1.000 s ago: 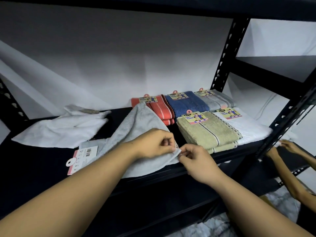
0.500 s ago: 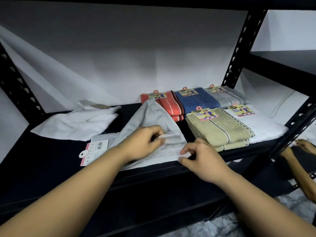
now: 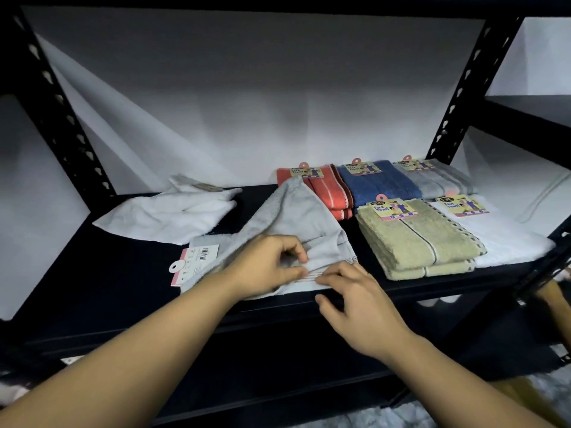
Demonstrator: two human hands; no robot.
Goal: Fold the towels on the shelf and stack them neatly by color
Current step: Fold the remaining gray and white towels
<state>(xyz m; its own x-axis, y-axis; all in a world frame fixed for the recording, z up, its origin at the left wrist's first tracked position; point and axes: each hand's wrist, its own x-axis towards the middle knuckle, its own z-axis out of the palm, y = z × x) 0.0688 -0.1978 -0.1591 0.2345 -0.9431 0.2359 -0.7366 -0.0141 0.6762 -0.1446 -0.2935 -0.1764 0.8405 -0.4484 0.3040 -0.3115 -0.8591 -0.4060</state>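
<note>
A loose grey towel (image 3: 290,211) lies rumpled at the front middle of the black shelf (image 3: 102,288), with a pink price tag (image 3: 193,264) at its left end. My left hand (image 3: 265,267) pinches the towel's near striped edge between thumb and fingers. My right hand (image 3: 355,307) rests beside it with fingertips on the same edge. A crumpled white towel (image 3: 167,214) lies to the back left. Folded towels sit at the right: orange (image 3: 332,196), blue (image 3: 378,183), grey (image 3: 438,180), olive (image 3: 420,239) and white (image 3: 506,239).
Black perforated uprights stand at the left (image 3: 55,112) and right (image 3: 463,88). A white wall closes the back. Another person's arm (image 3: 553,301) shows at the lower right edge, past the shelf's front corner.
My left hand has pushed the grey towel's raised fold down and forward onto the shelf. My right hand has slid left along the near edge. The view has shifted closer and left.
</note>
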